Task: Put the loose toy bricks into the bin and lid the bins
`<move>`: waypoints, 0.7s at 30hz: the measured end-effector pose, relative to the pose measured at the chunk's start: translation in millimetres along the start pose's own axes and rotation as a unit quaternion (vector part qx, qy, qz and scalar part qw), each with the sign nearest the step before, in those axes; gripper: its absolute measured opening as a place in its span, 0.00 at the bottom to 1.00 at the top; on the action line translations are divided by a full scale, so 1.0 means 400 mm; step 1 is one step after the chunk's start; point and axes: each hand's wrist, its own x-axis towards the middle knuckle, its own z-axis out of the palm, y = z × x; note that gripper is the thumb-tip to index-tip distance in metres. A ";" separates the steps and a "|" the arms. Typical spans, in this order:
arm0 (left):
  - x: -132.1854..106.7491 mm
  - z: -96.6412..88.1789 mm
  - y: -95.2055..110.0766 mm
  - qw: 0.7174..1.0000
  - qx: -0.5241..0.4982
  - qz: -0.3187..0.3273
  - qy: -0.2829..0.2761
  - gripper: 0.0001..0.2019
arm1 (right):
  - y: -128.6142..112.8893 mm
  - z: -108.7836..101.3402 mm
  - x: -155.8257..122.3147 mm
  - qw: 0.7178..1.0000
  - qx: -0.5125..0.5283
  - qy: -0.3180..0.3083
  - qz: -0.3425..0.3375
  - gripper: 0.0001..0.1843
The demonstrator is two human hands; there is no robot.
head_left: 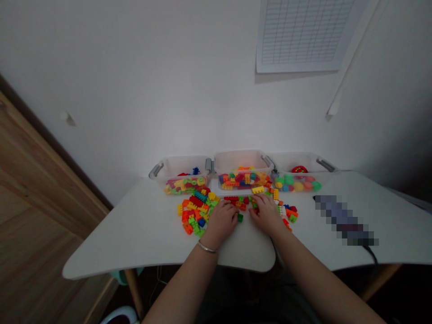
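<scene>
A spread of toy building bricks [195,207] in red, orange, yellow, green and blue lies on the white table. My left hand [222,219], palm down, rests at the right side of this spread with its fingers loosely bent and apart. Just beside its fingertips is a dark green brick [240,218]. Over the bricks to the right lies my right hand [266,215], thumb and fingers apart, nothing visibly held. Between and beyond the hands are a long red brick [231,198] and an orange brick [240,205]. Bricks under both palms are hidden.
Three clear bins stand along the wall: the left bin [182,163] and middle bin [236,158] contain bricks, the right bin [286,158] colourful rounded pieces. A blurred-out object [344,221] with a cable lies right on the table [135,238]. A gridded sheet [303,36] hangs above.
</scene>
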 end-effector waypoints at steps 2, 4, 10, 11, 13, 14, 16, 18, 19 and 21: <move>0.000 0.001 0.000 1.000 0.000 -0.002 -0.001 0.09 | -0.003 -0.003 0.001 1.000 0.009 -0.011 -0.008 0.19; 0.000 0.002 -0.001 1.000 0.002 -0.005 -0.002 0.09 | -0.008 -0.007 0.002 1.000 0.011 -0.024 -0.009 0.19; 0.000 0.003 -0.001 1.000 0.004 -0.005 -0.002 0.09 | -0.029 -0.013 -0.001 0.999 -0.002 -0.054 0.001 0.16; 0.000 0.002 0.000 1.000 0.004 -0.005 -0.003 0.09 | -0.031 -0.013 0.000 0.998 0.000 -0.055 0.000 0.16; 0.000 0.002 0.001 1.000 0.003 -0.005 -0.004 0.09 | -0.035 -0.013 0.001 0.998 0.004 -0.057 -0.002 0.15; 0.000 0.001 0.001 1.000 0.002 -0.005 -0.005 0.09 | -0.037 -0.013 0.002 0.998 0.004 -0.057 -0.003 0.15; 0.001 0.000 0.002 1.000 0.000 -0.007 -0.007 0.09 | -0.037 -0.013 0.004 0.998 0.005 -0.055 -0.006 0.13; 0.002 -0.001 0.003 1.000 0.000 -0.008 -0.008 0.09 | -0.037 -0.013 0.005 0.998 0.007 -0.053 -0.011 0.11; 0.002 -0.002 0.003 1.000 0.000 -0.009 -0.009 0.09 | -0.036 -0.012 0.005 0.998 0.010 -0.053 -0.014 0.10; 0.002 -0.003 0.004 1.000 -0.001 -0.009 -0.011 0.09 | -0.036 -0.013 0.005 0.998 0.016 -0.056 -0.020 0.09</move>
